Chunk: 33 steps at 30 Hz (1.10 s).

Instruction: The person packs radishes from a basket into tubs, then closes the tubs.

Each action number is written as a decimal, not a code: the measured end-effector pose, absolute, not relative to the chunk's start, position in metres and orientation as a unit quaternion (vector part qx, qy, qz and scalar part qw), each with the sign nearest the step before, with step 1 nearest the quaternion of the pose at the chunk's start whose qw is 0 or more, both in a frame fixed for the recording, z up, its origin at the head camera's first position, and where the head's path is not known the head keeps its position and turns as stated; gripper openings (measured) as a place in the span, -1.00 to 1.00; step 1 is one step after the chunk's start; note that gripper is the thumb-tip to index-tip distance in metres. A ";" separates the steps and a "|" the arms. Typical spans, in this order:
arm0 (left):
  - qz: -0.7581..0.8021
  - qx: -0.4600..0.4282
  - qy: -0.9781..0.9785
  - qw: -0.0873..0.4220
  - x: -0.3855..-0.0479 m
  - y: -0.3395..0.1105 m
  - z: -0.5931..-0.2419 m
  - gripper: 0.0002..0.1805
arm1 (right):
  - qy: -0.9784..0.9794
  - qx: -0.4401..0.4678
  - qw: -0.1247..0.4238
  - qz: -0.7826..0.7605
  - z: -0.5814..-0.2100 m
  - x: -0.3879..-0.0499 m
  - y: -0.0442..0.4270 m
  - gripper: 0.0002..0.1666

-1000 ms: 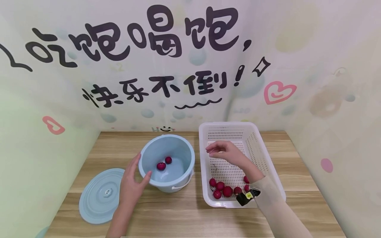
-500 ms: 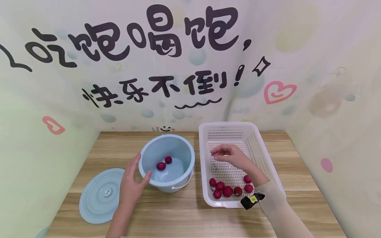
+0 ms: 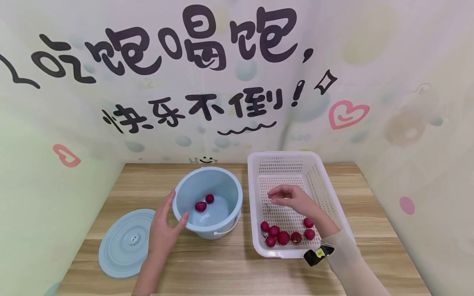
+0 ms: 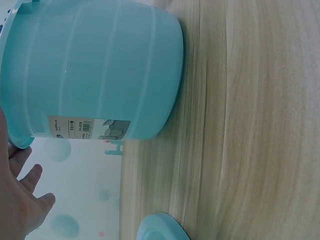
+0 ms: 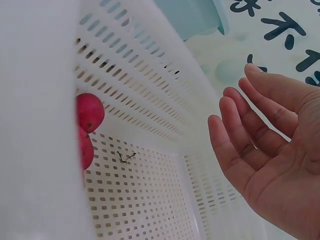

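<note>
Nearest to the camera is the bare front part of a wooden table (image 3: 222, 271). On the right side comes a light sleeve (image 3: 349, 263) with a black wristband (image 3: 314, 257). Beside this, seven red radishes (image 3: 283, 237) can be seen in the near end of a white perforated plastic basket (image 3: 253, 197). On the left, a round light-blue lid (image 3: 124, 242) lies on the table, its edge partly behind the left forearm.

A little farther, the left hand (image 3: 164, 226) is against a light-blue plastic bucket (image 3: 211, 179). Its grip is spread: the fingers touch the left rim, and the thumb is well apart from them, at the near rim. The bucket stands upright, and two radishes (image 3: 200, 206) lie on its bottom. A white handle (image 3: 235, 223) hangs on its near right side, and the left wrist view shows a printed label (image 4: 90, 127).

The right hand (image 3: 294, 198) is above the basket, higher than the radishes. Its fingers are loosely bent, and its grip is apart, with the thumb away from the fingers. Farthest is a pale wall (image 3: 222, 142) with large black Chinese characters (image 3: 205, 107)
</note>
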<state>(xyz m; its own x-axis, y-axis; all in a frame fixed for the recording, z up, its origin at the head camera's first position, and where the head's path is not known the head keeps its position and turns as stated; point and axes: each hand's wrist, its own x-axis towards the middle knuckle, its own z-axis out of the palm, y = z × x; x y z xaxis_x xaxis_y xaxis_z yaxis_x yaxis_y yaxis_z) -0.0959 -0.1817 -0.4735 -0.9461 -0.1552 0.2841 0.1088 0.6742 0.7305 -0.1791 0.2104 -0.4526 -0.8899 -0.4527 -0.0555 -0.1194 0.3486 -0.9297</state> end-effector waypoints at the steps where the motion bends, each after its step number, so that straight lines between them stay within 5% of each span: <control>1: -0.404 0.013 -0.900 0.164 -0.096 -0.182 -0.474 -0.21 | 0.806 -0.177 0.156 -0.544 -0.454 -0.178 0.211 -0.64; 33: -0.405 0.020 -0.899 0.162 -0.097 -0.183 -0.477 -0.19 | 0.806 -0.160 0.187 -0.538 -0.481 -0.163 0.229 -0.54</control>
